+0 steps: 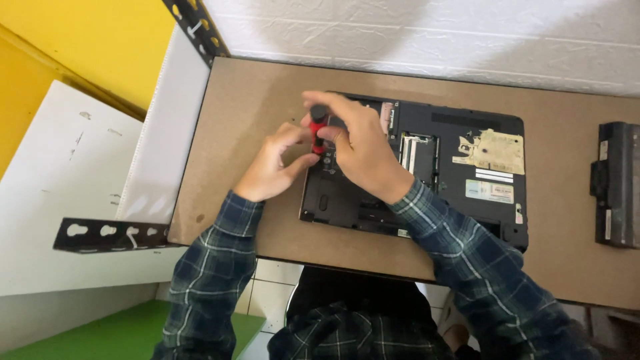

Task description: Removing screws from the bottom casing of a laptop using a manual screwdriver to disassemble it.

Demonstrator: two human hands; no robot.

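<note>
Brown bench (pixel 233 120) against a white wall, yellow panel far left. Upturned black laptop (pixel 427 167) lies mid-bench, underside showing. Right hand (pixel 357 143) curled over the top of a red-and-black screwdriver (pixel 319 130), standing upright on the laptop's left part. Left hand (pixel 273 163) pinches the shaft, fingers closed. Black battery pack (pixel 617 183) at right edge, well apart.

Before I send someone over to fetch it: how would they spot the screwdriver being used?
Find the brown table against the white wall, then the black laptop lying upside down on it. At the laptop's left end both hands hold a small upright screwdriver; its red-and-black handle is the only red thing there.
</note>
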